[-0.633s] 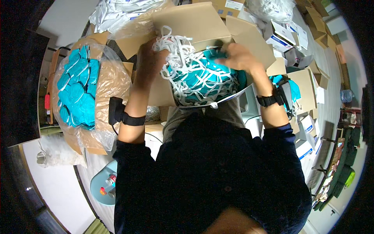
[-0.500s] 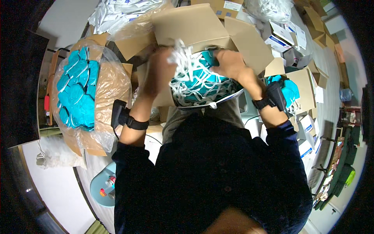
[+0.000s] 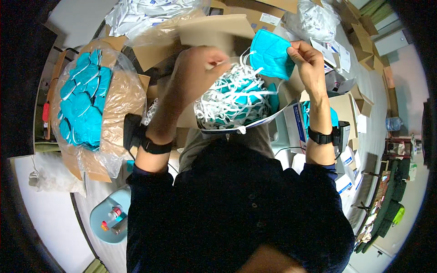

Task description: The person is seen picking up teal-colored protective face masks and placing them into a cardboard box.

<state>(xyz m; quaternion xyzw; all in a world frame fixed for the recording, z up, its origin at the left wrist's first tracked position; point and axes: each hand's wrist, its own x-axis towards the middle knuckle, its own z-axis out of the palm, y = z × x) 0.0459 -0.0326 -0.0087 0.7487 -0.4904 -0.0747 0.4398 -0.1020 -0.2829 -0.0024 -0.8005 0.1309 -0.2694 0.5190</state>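
Note:
My right hand (image 3: 310,61) pinches a teal folded face mask (image 3: 271,53) by its edge, raised over the right side of the open carton (image 3: 282,105) in front of me. White straps trail from the mask toward the carton. My left hand (image 3: 200,63) is curled closed above the carton's left side, partly smeared by motion. A little white shows at its fingers, but what they hold cannot be made out. Inside the carton lies a heap of white ear straps (image 3: 232,100) with teal masks showing between them.
At left stands a plastic-lined carton (image 3: 120,113) with stacked teal masks (image 3: 84,107). Another box of teal masks sits beyond my right forearm. White packets (image 3: 139,18) in a clear bag lie at the back left. A blue basin (image 3: 98,218) holds bottles at lower left.
My right hand has risen out of the carton to the upper right with a teal mask. The bunch of white straps near my left hand is down on the heap.

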